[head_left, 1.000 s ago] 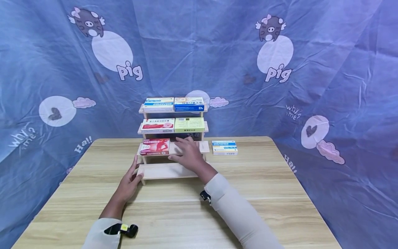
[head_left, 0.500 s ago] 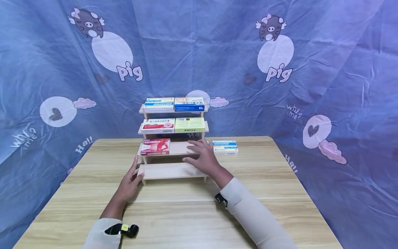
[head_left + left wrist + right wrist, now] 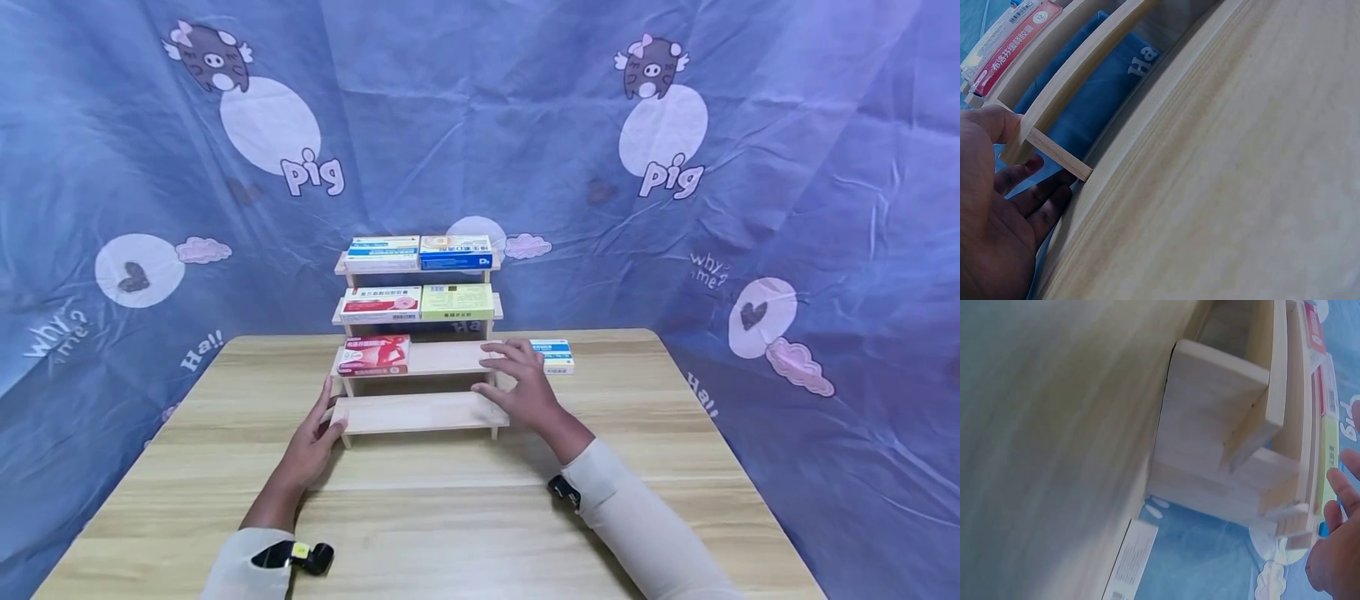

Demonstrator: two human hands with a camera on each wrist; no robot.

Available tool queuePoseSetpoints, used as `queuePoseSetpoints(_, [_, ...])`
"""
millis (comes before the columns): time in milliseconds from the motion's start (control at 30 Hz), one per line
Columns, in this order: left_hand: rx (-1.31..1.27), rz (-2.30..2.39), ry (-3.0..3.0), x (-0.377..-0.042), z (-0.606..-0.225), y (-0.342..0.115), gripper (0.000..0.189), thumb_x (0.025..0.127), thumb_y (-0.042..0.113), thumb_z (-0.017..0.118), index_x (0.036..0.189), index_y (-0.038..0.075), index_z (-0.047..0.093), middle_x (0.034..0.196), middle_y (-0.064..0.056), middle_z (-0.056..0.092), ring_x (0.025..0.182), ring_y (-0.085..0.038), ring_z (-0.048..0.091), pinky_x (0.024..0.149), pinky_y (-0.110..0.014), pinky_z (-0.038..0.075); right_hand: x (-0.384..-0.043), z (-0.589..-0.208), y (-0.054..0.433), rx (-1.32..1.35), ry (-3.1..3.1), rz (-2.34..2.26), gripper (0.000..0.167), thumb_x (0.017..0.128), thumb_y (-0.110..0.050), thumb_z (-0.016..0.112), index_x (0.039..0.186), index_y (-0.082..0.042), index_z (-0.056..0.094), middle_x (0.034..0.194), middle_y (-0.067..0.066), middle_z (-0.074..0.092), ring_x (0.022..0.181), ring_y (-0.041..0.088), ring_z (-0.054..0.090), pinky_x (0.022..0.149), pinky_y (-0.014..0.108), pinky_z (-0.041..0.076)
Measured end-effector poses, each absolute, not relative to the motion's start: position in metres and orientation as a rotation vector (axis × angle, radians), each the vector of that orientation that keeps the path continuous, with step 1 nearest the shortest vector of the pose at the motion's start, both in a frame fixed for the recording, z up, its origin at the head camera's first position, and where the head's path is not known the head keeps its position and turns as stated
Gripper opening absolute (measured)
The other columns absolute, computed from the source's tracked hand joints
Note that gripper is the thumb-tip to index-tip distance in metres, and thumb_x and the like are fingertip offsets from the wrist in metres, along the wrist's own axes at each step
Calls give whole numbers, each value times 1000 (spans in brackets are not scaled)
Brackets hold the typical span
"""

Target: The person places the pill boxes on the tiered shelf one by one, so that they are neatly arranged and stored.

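A four-step wooden display rack (image 3: 420, 412) stands on the table. My left hand (image 3: 309, 440) grips the left end of its lowest step, thumb on top and fingers beneath, as the left wrist view of the hand (image 3: 997, 219) shows. My right hand (image 3: 528, 390), holding nothing, hovers at the rack's right end with fingers spread and loosely bent. On the second step from the bottom lies a red medicine box (image 3: 373, 356), at the left. A blue-and-white medicine box (image 3: 557, 357) lies on the table at the right, partly hidden by my right hand.
The third step carries a red-and-white box (image 3: 381, 305) and a light green box (image 3: 457, 302). On the top step lie a white-and-blue box (image 3: 382, 253) and a vitamin D box (image 3: 456, 252). A blue printed cloth (image 3: 480, 125) hangs behind the table (image 3: 420, 517).
My right hand has moved right along the rack, from beside the red box to the right end, and now overlaps the box on the table. The left hand keeps its place.
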State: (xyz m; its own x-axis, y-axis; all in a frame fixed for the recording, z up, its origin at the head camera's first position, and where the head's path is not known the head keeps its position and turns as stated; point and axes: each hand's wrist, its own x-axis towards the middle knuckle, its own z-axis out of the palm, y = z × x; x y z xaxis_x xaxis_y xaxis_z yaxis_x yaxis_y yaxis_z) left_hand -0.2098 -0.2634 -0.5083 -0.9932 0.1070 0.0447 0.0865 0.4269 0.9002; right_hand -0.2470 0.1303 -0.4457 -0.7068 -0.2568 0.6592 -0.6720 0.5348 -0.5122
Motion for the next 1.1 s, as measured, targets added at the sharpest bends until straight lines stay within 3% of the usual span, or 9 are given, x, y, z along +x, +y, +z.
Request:
queuePoseSetpoints(367, [181, 1675, 2631, -210, -507, -261, 82, 117, 21, 51, 176, 36, -4, 178, -29, 25, 163, -52, 32, 129, -62, 32, -256, -448, 164, 689, -2162, 1166, 32, 81, -8, 96, 110, 0, 84, 129, 19, 77, 124, 42, 61, 106, 61, 39])
queuePoseSetpoints(633, [163, 1663, 2632, -206, -505, -262, 82, 118, 21, 51, 176, 36, -5, 178, -30, 25, 160, -54, 35, 129, -64, 31, -263, -451, 186, 579, -2162, 1262, 31, 82, -3, 95, 112, -3, 85, 127, 21, 78, 125, 41, 64, 109, 44, 48])
queuePoseSetpoints(900, [159, 1659, 2641, -210, -506, -262, 80, 118, 23, 49, 175, 39, -4, 180, -28, 22, 165, -51, 27, 131, -64, 28, -273, -450, 205, 360, -2334, 1466, 36, 92, -11, 89, 125, -1, 80, 141, 19, 71, 141, 38, 55, 123, 58, 40])
queuePoseSetpoints(1100, [139, 1653, 2634, -211, -504, -261, 80, 118, 22, 49, 175, 39, -4, 180, -28, 22, 165, -52, 28, 131, -63, 30, -290, -456, 223, 247, -2445, 1570, 41, 98, -16, 84, 135, 2, 75, 150, 21, 66, 150, 39, 51, 130, 60, 35])
